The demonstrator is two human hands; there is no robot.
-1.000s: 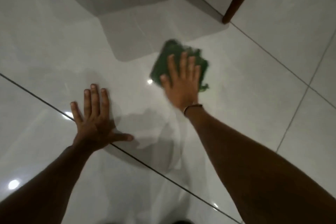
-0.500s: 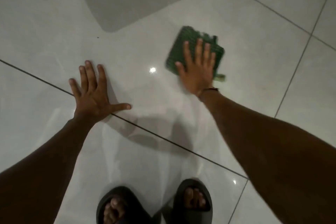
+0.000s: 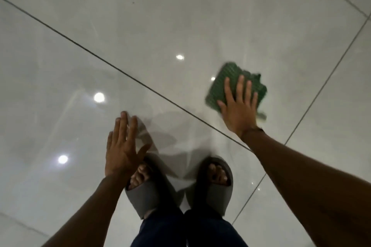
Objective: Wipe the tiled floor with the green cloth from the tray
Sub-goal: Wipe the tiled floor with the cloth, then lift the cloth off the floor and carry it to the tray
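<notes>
Glossy pale floor tiles [image 3: 164,32] crossed by dark grout lines fill the view, reflecting small ceiling lights. Up and to the right of the grey slippers [image 3: 212,184], the green cloth [image 3: 222,84] lies flat on the tile under the right hand [image 3: 237,109], whose fingers are spread wide and press on it, not curled around it. Left hand [image 3: 122,146] is open and empty, fingers extended, just above the left slipper; whether it touches the floor is unclear.

We wear grey open-toed slide sandals [image 3: 214,184], dark navy trousers [image 3: 186,228] and a thin dark band [image 3: 253,130] on the right wrist; both forearms are bare, without sleeves.
</notes>
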